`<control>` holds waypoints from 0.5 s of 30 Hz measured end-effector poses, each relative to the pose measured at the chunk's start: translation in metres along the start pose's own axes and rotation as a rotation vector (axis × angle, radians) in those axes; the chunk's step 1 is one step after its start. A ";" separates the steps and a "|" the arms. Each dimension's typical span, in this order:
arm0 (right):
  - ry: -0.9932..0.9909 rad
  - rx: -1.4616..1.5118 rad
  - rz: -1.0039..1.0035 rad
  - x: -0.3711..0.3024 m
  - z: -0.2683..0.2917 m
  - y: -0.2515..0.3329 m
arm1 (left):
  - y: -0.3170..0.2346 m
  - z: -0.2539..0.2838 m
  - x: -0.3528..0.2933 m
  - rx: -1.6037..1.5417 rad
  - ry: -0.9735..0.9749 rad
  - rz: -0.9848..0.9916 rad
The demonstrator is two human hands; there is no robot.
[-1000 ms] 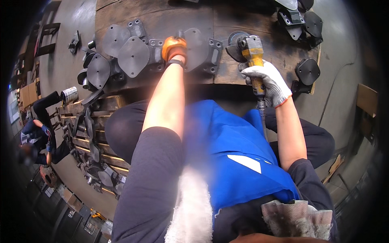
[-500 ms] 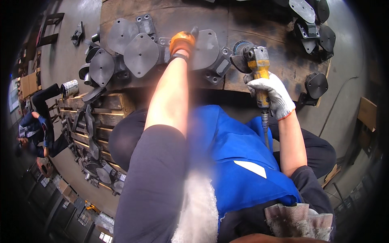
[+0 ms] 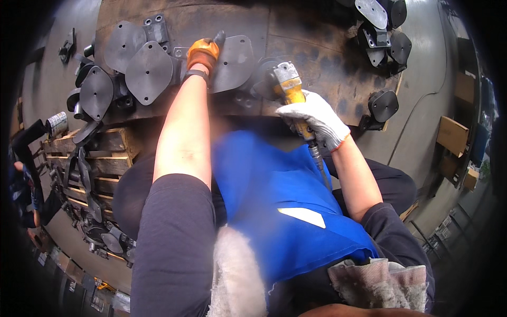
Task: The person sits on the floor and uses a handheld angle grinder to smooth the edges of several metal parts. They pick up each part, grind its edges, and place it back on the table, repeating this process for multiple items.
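My left hand (image 3: pixel 203 53), in an orange glove with dark fingertips, is closed on a dark metal bracket (image 3: pixel 235 62) with a broad, flat, holed plate, lying on the wooden tabletop. The hand sits at the plate's left side; what its fingers wrap round is partly hidden. My right hand (image 3: pixel 317 119), in a white knit glove, grips a yellow angle grinder (image 3: pixel 292 91) by its body. The grinder's disc (image 3: pixel 265 79) is blurred and overlaps the bracket's right end; I cannot tell whether it touches. A hose or cord (image 3: pixel 318 158) trails from the grinder's back end.
Similar brackets (image 3: pixel 149 73) crowd the tabletop's left side, and more (image 3: pixel 376 39) lie at the far right. One bracket (image 3: pixel 383 105) stands at the right edge. A wooden pallet (image 3: pixel 113 150) with metal parts is at left. Another person (image 3: pixel 31 179) is at the far left.
My right hand has brought the grinder left, its disc now over the bracket's right end. My left hand keeps its place on the bracket. The whole view has shifted to the right.
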State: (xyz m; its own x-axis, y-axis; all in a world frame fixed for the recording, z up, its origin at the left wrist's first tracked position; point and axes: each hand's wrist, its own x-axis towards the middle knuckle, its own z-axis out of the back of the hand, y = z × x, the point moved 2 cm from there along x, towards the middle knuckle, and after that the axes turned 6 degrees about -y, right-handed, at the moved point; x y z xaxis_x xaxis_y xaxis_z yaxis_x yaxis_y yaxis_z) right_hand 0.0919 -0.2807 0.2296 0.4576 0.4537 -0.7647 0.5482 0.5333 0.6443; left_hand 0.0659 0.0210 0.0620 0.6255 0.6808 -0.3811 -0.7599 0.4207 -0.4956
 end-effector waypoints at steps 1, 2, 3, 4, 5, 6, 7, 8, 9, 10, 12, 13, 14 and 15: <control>-0.007 -0.058 0.008 0.006 -0.001 -0.004 | -0.001 0.000 0.000 -0.012 -0.003 0.012; -0.012 -0.117 0.017 0.014 -0.001 -0.009 | -0.001 0.000 0.000 -0.024 -0.007 0.024; -0.016 -0.177 0.025 0.018 -0.004 -0.009 | 0.001 0.001 0.000 -0.037 -0.011 0.039; 0.008 -0.170 0.033 0.017 -0.010 -0.004 | 0.002 0.001 0.000 -0.027 -0.011 0.037; 0.011 -0.173 0.021 0.018 -0.014 -0.002 | 0.003 0.002 0.000 -0.018 -0.011 0.034; 0.013 -0.174 0.012 0.020 -0.017 -0.001 | 0.003 0.003 0.001 -0.007 -0.012 0.029; 0.014 -0.175 0.002 0.022 -0.019 0.001 | 0.003 0.003 0.000 -0.009 -0.015 0.023; 0.014 -0.194 0.004 0.025 -0.021 0.001 | 0.003 0.003 -0.001 -0.011 -0.017 0.016; 0.013 -0.212 0.005 0.028 -0.022 0.000 | 0.002 0.004 -0.002 -0.013 -0.018 0.008; 0.012 -0.230 0.005 0.030 -0.024 0.000 | 0.002 0.004 -0.003 -0.006 -0.013 0.014; -0.019 -0.266 -0.016 0.032 -0.031 0.009 | -0.003 0.007 -0.006 0.009 -0.005 0.022; -0.035 -0.283 -0.025 0.032 -0.034 0.013 | -0.006 0.011 -0.008 0.030 0.010 0.003; -0.037 -0.279 -0.043 0.034 -0.036 0.017 | -0.010 0.015 -0.010 0.051 0.025 -0.016; -0.040 -0.277 -0.064 0.036 -0.037 0.020 | -0.010 0.016 -0.012 0.069 0.042 -0.034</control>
State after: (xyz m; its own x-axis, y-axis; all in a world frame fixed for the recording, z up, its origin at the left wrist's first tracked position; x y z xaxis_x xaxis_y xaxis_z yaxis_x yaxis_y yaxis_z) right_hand 0.0933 -0.2271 0.2154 0.4589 0.3871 -0.7997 0.3668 0.7373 0.5673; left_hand 0.0634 0.0178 0.0842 0.6571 0.6403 -0.3978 -0.7473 0.4843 -0.4549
